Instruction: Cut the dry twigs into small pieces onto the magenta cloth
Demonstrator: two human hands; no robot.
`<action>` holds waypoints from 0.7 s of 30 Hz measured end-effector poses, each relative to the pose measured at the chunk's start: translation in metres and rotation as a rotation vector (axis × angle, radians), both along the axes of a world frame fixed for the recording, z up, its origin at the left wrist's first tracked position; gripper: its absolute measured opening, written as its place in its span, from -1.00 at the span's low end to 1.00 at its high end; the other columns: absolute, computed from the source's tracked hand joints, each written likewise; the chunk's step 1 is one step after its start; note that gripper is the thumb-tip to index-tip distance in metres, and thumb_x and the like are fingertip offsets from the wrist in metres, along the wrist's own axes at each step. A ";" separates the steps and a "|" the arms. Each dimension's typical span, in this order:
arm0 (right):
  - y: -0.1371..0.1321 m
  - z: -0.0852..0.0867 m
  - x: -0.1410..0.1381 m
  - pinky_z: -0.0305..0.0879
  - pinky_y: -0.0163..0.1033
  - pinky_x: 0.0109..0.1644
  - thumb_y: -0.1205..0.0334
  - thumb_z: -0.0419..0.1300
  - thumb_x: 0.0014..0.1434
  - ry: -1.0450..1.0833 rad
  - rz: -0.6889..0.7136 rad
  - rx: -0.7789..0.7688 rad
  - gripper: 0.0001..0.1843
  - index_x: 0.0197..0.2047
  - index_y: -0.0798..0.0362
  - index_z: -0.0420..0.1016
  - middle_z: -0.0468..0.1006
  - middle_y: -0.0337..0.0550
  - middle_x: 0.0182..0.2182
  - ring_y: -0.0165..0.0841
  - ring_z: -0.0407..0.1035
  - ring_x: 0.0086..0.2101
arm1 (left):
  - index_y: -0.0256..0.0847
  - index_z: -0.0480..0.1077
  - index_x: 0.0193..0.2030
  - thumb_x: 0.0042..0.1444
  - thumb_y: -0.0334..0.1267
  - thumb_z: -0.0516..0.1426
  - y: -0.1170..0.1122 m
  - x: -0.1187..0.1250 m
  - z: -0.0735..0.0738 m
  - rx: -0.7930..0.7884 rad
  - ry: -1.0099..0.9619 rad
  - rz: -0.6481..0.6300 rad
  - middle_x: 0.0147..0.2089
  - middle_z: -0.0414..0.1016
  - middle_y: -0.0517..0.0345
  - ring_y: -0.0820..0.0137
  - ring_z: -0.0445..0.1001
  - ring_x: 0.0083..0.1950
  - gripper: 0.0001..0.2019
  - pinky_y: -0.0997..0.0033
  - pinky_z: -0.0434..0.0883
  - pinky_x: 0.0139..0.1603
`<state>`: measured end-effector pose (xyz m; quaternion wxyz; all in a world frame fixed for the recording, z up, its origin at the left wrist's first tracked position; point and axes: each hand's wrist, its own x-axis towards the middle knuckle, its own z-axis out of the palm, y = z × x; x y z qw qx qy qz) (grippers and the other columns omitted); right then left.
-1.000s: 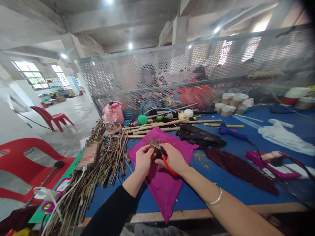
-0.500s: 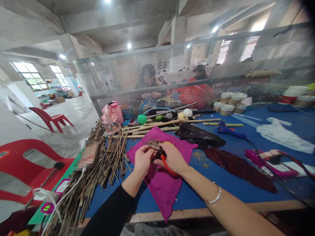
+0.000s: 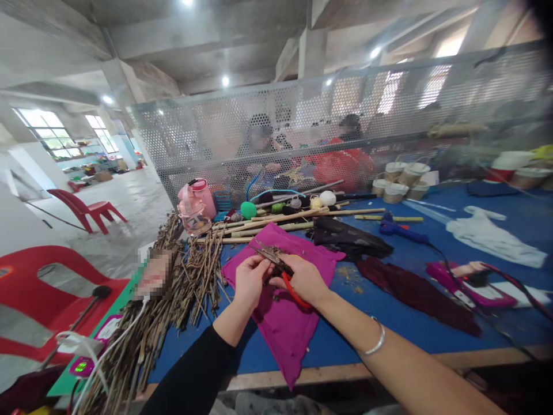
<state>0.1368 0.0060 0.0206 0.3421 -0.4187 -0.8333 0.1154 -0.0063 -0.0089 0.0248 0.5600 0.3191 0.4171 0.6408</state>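
Note:
My right hand (image 3: pixel 306 281) is wrapped round the red handles of a pair of scissors (image 3: pixel 298 292), whose blades point left and stand parted. Fingertips of my left hand (image 3: pixel 249 281) are pinched together just under the blades. Whatever they hold is too small and too covered to name. Both hands are over a magenta cloth (image 3: pixel 280 346) spread on the blue table (image 3: pixel 337 340). Small brown dry bits (image 3: pixel 273 249) lie on the cloth behind the blades.
A heap of dry stalks (image 3: pixel 181 288) covers the table's left side. Behind the cloth lie bamboo sticks (image 3: pixel 280 216) and yarn balls (image 3: pixel 248 210). Dark cloths (image 3: pixel 415 294) and a blue glue gun (image 3: pixel 397 228) are on the right. A perforated metal screen (image 3: pixel 194 144) stands at the back.
The scissor blades look further apart than before. Both hands stay at nearly the same place over the cloth, and the whole view has shifted slightly.

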 end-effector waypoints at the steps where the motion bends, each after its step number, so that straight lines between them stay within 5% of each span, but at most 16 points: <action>1: 0.000 0.001 0.000 0.26 -0.22 -0.16 -0.10 0.21 -0.03 0.005 0.004 -0.010 -0.50 -0.08 0.00 0.37 0.51 -0.10 -0.23 -0.25 0.38 -0.21 | -0.34 0.40 -0.46 -0.27 -0.27 0.29 0.000 0.000 -0.001 -0.001 0.001 0.001 -0.56 0.45 0.18 0.58 0.36 -0.56 -0.77 0.61 0.28 -0.52; 15: 0.000 0.002 -0.001 0.28 -0.26 -0.26 0.00 0.19 0.02 0.057 -0.034 -0.094 -0.59 -0.07 -0.04 0.36 0.54 -0.15 -0.27 -0.27 0.43 -0.28 | -0.35 0.44 -0.31 -0.25 -0.26 0.29 0.002 0.000 0.000 -0.013 0.016 0.026 -0.47 0.46 0.15 0.58 0.37 -0.52 -0.69 0.59 0.34 -0.47; 21: 0.001 0.002 -0.001 0.25 -0.16 -0.12 -0.09 0.26 -0.11 0.002 -0.069 0.000 -0.40 -0.05 0.04 0.32 0.47 -0.04 -0.17 -0.20 0.35 -0.17 | -0.33 0.40 -0.31 -0.24 -0.29 0.29 0.006 -0.002 -0.004 -0.037 -0.064 0.022 -0.51 0.42 0.21 0.63 0.36 -0.55 -0.70 0.66 0.33 -0.51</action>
